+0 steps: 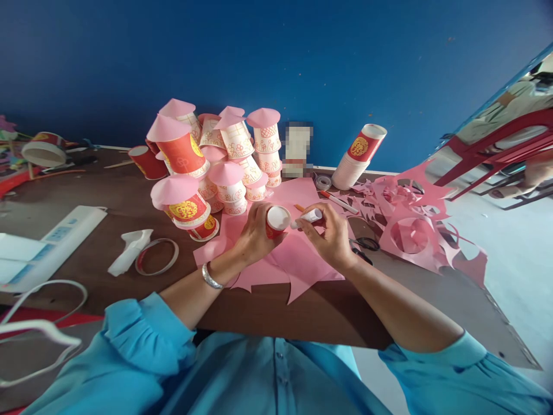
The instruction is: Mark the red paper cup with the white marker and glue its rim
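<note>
My left hand (254, 233) is wrapped round a red paper cup (275, 232), whose white round end faces up towards me. Between the fingers of my right hand (330, 236) is a white glue stick (311, 216), its tip pointing at the cup's rim from the right with a small gap. Under both hands lie overlapping sheets of pink paper (298, 259). Just beyond my left hand stand several stacked paper cups topped with pink paper cones (227, 173), some red and some white with drawn patterns.
A tall leaning stack of cups (345, 171) stands by the blue wall, near a tape roll (322, 183). Pink scraps (410, 230), dark-handled scissors (366, 244) and an orange-and-white marker (339, 202) lie to the right. A white power strip (64, 236) and a ring (173, 257) lie left.
</note>
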The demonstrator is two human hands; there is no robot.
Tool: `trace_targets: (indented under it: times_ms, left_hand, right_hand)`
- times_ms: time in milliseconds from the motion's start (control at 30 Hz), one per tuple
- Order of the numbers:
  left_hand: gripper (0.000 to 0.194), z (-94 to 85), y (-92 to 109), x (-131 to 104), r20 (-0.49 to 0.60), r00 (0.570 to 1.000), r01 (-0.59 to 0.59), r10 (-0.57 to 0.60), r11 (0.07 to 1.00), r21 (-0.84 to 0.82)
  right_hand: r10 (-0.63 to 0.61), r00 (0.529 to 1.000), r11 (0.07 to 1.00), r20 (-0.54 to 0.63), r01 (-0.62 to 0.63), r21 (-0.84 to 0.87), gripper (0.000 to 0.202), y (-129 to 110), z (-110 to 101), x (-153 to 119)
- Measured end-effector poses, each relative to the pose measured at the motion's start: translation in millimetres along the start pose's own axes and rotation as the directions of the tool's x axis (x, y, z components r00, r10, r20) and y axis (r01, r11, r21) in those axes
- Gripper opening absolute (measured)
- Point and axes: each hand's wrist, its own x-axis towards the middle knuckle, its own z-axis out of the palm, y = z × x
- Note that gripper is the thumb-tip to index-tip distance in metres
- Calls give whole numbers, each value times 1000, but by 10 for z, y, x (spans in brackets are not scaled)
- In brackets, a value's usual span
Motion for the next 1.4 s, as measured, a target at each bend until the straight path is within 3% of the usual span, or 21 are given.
trace_targets:
  times_ms: [233,333,533,667,800,1100,1233,1400]
  left_hand:
    - [53,-18,18,11,71,996,58,-52,994,-90]
    - [54,-12,17,14,54,997,65,-60,992,-110]
    - [51,6,-33,23,-8,1000,8,-8,998,-68]
    - [50,3,-44,20,-23,998,-66,65,996,-62]
    - [54,9,-54,-3,-27,992,-126,125,991,-45]
    - [49,-8,-75,2,-4,997,-72,72,997,-16]
    - [49,-11,-58,-6,-6,995,-105,105,995,-4]
    - [52,27,-74,-36,-19,998,-58,58,998,9]
  right_hand:
    - [-34,999,999,-21,34,30,24,-37,11,4]
    - [-58,998,998,-4,58,13,21,-28,-1,7]
    - [-48,999,999,13,48,-5,18,-2,3,-18]
    - [-97,994,995,-54,97,7,18,-36,30,-13]
    - [-151,988,989,-32,150,-16,15,-49,24,5]
    - [-124,992,991,31,125,-45,14,-40,16,-38]
    - [-183,983,983,-21,183,-22,13,-66,32,-42]
    - [-283,959,952,15,283,-120,11,-83,34,-57]
